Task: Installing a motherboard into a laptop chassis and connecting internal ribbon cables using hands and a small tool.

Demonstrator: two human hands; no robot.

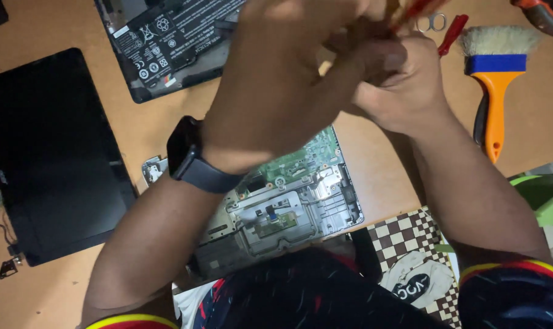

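My left hand (282,73) and my right hand (395,82) are raised together above an opened laptop base (288,210) with its green circuit board showing. Both hands are blurred and closed around a thin red-handled tool (413,11) near the top of the view. The fingers overlap, so the tool's tip is hidden. A black watch (188,159) sits on my left wrist.
A black laptop screen panel (45,152) lies at the left. A black battery pack (160,42) lies at the top. An orange-handled brush with a blue band (495,79) rests at the right, a red-handled tool (453,33) beside it. A checkered cloth (410,237) lies lower right.
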